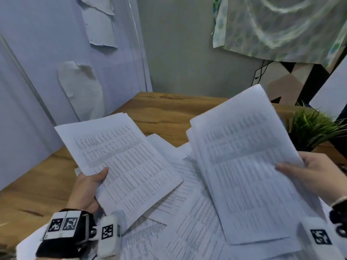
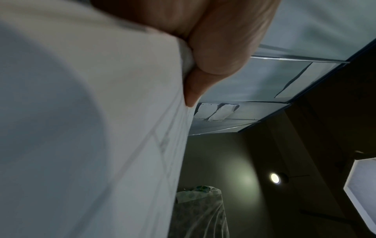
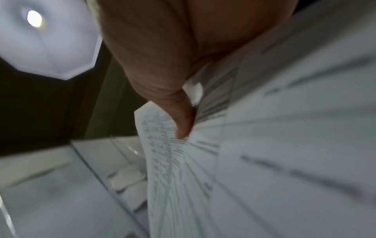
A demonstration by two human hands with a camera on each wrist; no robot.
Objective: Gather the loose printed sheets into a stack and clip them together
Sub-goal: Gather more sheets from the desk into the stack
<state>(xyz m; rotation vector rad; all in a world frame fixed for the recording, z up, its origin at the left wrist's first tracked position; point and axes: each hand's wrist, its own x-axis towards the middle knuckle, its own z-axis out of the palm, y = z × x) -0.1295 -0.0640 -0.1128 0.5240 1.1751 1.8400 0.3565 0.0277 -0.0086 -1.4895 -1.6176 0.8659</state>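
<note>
My left hand (image 1: 88,186) holds a bundle of printed sheets (image 1: 120,162) by its left edge, thumb on top, lifted above the desk. In the left wrist view the thumb (image 2: 203,77) presses on that paper (image 2: 101,128). My right hand (image 1: 308,173) grips a second, thicker bundle of printed sheets (image 1: 244,166) at its right edge, raised and tilted; it looks blurred. The right wrist view shows my thumb (image 3: 179,116) pinching the fanned pages (image 3: 244,161). More loose printed sheets (image 1: 187,222) lie spread on the wooden desk (image 1: 169,113) below both bundles. No clip is in view.
A small green potted plant (image 1: 311,128) stands at the desk's right edge, close behind my right hand. A pale wall panel with torn paper (image 1: 84,91) borders the desk on the left. A patterned cloth (image 1: 281,25) hangs at the back right.
</note>
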